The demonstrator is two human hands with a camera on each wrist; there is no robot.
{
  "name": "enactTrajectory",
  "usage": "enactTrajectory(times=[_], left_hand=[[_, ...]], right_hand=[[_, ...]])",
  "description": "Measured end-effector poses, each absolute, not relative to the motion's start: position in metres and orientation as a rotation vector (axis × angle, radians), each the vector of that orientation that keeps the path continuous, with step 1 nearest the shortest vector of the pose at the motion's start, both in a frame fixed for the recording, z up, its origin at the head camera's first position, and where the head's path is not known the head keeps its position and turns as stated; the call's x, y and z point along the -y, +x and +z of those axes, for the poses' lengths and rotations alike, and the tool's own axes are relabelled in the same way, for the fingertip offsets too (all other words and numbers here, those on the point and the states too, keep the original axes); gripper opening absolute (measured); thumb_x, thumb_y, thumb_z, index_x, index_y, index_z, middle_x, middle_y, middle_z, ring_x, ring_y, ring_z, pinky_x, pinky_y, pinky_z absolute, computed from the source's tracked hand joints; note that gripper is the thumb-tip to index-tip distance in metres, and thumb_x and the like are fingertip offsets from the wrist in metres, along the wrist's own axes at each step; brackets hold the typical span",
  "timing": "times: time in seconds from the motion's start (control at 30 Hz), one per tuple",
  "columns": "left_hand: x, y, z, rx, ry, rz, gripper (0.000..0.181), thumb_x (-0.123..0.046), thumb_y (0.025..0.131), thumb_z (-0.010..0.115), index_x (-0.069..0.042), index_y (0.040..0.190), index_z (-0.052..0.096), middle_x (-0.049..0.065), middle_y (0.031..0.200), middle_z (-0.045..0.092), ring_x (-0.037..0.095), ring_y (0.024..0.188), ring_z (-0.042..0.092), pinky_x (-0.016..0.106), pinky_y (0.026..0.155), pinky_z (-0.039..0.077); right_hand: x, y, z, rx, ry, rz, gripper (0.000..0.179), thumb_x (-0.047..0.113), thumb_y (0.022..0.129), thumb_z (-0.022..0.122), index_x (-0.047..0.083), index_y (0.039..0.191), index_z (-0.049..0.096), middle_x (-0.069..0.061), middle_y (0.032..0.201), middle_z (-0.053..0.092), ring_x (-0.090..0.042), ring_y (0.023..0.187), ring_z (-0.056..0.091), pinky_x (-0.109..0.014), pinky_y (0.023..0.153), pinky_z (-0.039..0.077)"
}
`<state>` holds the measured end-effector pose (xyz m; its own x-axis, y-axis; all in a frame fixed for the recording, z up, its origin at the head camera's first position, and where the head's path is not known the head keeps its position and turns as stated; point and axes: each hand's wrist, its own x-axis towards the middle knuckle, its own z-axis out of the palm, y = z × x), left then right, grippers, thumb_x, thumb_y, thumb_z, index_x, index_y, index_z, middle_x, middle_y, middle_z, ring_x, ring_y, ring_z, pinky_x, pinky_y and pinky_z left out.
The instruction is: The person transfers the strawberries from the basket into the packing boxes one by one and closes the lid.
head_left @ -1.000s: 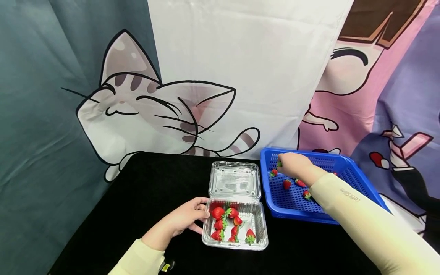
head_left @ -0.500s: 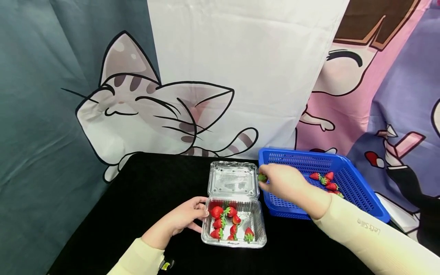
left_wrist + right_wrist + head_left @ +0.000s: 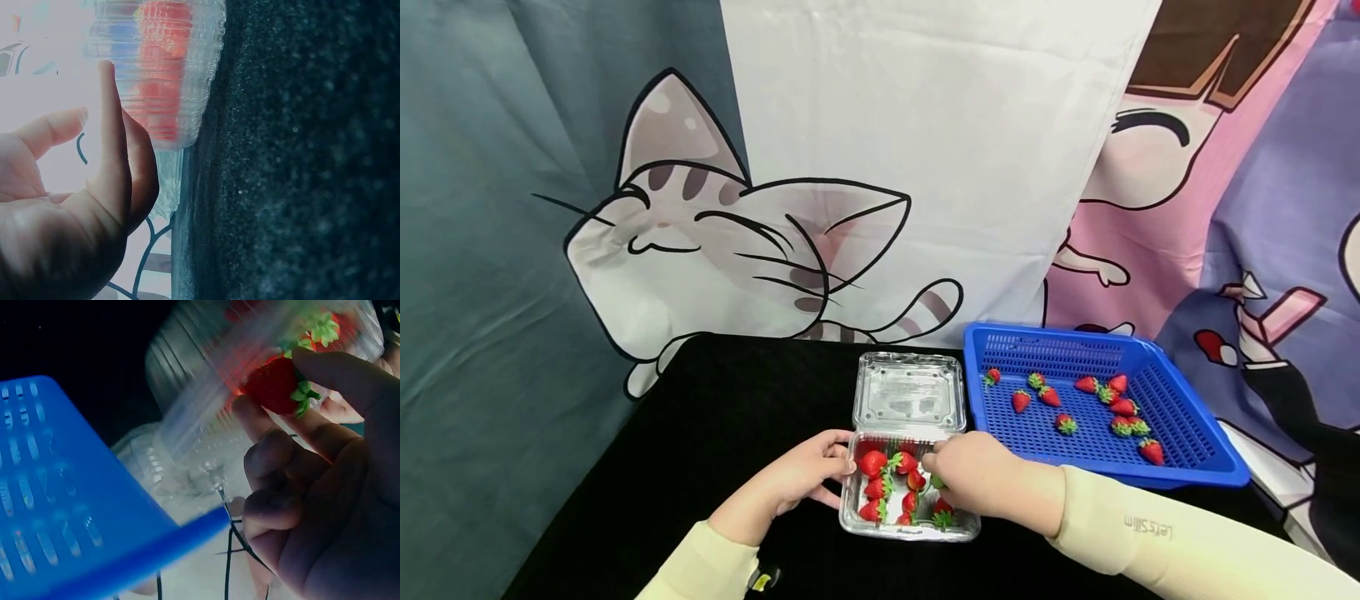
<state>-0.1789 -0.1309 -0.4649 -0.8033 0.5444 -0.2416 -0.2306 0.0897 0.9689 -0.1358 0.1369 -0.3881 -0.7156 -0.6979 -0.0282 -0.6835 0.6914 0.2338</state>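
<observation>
An opened clear plastic clamshell box [image 3: 966, 527] lies on the black cloth, its lid [image 3: 910, 392] folded back. Several red strawberries [image 3: 873, 463] with green leaves sit inside, mostly along its left side and middle. My left hand [image 3: 797, 475] holds the box's left rim; in the left wrist view its fingers [image 3: 112, 125] lie along the ribbed wall. Over the right half of the box, my right hand [image 3: 985, 475] pinches a strawberry [image 3: 272, 386] between thumb and fingertips, as the right wrist view shows. From the head view that berry is mostly hidden.
A blue perforated basket [image 3: 1037, 337] stands to the right of the box, with several strawberries [image 3: 1049, 396] scattered in it. Black cloth [image 3: 700, 467] covers the table. A cartoon-printed curtain [image 3: 985, 125] hangs right behind the table's back edge.
My right hand has carried a strawberry from the basket's left part, leftward and toward me, to over the box. The left hand has stayed at the box's left rim.
</observation>
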Motion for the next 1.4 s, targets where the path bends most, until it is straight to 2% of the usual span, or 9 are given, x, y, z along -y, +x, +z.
enactTrajectory(times=[0.2, 0.63, 0.87, 1.03, 1.23, 1.4], left_hand=[[0.131, -0.18, -0.467, -1.81, 0.304, 1.767, 0.059, -0.006, 0.09, 0.06, 0.005, 0.143, 0.035, 0.022, 0.109, 0.057, 0.03, 0.093, 0.066, 0.048, 0.068, 0.06], [0.133, -0.179, -0.465, -1.815, 0.317, 1.773, 0.058, -0.006, 0.092, 0.06, 0.005, 0.143, 0.035, 0.021, 0.108, 0.057, 0.03, 0.093, 0.066, 0.048, 0.068, 0.061], [0.132, -0.18, -0.466, -1.794, 0.313, 1.781, 0.059, -0.006, 0.091, 0.061, 0.005, 0.143, 0.034, 0.021, 0.108, 0.057, 0.03, 0.093, 0.066, 0.048, 0.068, 0.06], [0.131, -0.181, -0.466, -1.794, 0.322, 1.781, 0.058, -0.005, 0.091, 0.06, 0.005, 0.142, 0.035, 0.021, 0.107, 0.057, 0.029, 0.092, 0.066, 0.048, 0.068, 0.06], [0.13, -0.181, -0.466, -1.817, 0.334, 1.768, 0.059, -0.006, 0.09, 0.059, 0.005, 0.143, 0.035, 0.02, 0.108, 0.056, 0.027, 0.091, 0.066, 0.046, 0.066, 0.061], [0.131, -0.18, -0.465, -1.815, 0.333, 1.768, 0.059, -0.006, 0.091, 0.059, 0.005, 0.143, 0.034, 0.019, 0.107, 0.057, 0.027, 0.091, 0.065, 0.047, 0.066, 0.061]], right_hand=[[-0.135, -0.139, -0.404, 2.769, 1.139, -0.425, 0.026, 0.029, 0.073, 0.082, 0.019, 0.074, 0.058, 0.004, 0.066, 0.057, -0.016, 0.061, 0.06, -0.034, 0.052, 0.049], [-0.136, -0.143, -0.408, 2.817, 1.109, -0.367, 0.021, 0.015, 0.077, 0.075, 0.017, 0.072, 0.055, 0.004, 0.061, 0.055, -0.016, 0.057, 0.058, -0.034, 0.051, 0.047], [-0.132, -0.14, -0.409, 2.853, 1.118, -0.397, 0.015, 0.013, 0.08, 0.072, 0.019, 0.073, 0.06, 0.004, 0.066, 0.061, -0.016, 0.063, 0.061, -0.034, 0.057, 0.047], [-0.133, -0.139, -0.408, 2.874, 1.179, -0.277, 0.015, 0.009, 0.076, 0.073, 0.02, 0.075, 0.064, 0.005, 0.065, 0.062, -0.015, 0.062, 0.062, -0.035, 0.059, 0.05], [-0.135, -0.138, -0.405, 2.903, 1.308, -0.136, 0.015, 0.006, 0.08, 0.071, 0.021, 0.081, 0.07, 0.012, 0.067, 0.061, -0.007, 0.06, 0.056, -0.03, 0.057, 0.049], [-0.138, -0.139, -0.399, 2.886, 1.324, -0.055, 0.018, 0.005, 0.084, 0.068, 0.017, 0.097, 0.074, 0.008, 0.083, 0.071, -0.007, 0.071, 0.064, -0.029, 0.065, 0.055]])
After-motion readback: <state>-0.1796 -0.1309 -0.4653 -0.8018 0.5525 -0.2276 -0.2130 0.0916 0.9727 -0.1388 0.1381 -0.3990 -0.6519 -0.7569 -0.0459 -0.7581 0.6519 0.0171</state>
